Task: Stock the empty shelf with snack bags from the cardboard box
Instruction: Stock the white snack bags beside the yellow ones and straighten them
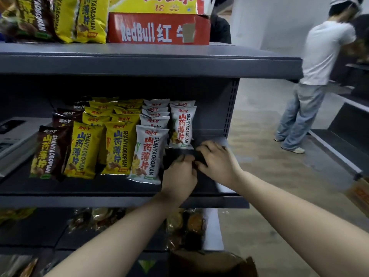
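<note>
The middle shelf (111, 201) holds upright rows of snack bags: brown bags (51, 151) at the left, yellow bags (99, 144) in the middle, white bags (148, 154) to the right. A shorter white row (181, 124) stands further back on the right. In the free spot in front of it, my left hand (179, 173) and my right hand (216, 159) meet. Both pinch a dark flat item (200, 157); blur hides what it is. The open cardboard box (211, 263) sits low, under my forearms.
A red RedBull carton (157, 29) and more yellow bags (87, 19) stand on the top shelf. Packaged goods (185, 224) lie on the lower shelf. Another person (317, 76) stands in the aisle at the right by a second shelf unit (343, 132).
</note>
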A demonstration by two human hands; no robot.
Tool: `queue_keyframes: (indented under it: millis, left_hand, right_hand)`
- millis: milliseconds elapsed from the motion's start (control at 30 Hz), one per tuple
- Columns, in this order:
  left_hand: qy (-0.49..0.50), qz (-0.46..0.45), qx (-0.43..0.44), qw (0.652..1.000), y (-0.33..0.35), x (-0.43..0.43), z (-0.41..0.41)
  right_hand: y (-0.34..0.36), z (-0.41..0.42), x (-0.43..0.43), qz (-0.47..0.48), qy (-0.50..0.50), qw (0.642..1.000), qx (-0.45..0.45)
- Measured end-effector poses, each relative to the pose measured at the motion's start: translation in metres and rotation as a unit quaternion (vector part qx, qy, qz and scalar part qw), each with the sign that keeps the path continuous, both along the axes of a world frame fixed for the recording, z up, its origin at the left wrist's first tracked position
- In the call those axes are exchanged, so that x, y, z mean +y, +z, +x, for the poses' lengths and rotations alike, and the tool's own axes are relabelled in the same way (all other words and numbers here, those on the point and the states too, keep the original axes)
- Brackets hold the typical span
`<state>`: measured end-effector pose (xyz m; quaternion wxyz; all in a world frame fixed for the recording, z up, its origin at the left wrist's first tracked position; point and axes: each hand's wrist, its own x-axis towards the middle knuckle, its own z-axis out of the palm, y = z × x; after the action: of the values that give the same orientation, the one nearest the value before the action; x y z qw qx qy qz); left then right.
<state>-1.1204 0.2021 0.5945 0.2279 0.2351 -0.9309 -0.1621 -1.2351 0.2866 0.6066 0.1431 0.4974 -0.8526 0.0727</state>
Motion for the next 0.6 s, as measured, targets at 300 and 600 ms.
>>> queue_keyframes:
  millis: [300,600]
  left_hand:
    - [0.117,-0.067,-0.016,0.991,-0.012,-0.030,0.060]
    - [0.042,-0.099,-0.139,0.985,-0.014,-0.084,0.082]
  right_hand:
    - [0.006,0.033,0.049,0.033,0.034,0.998,0.038]
    - [0.005,0.089,-0.018,0.066,0.108,0.992,0.023]
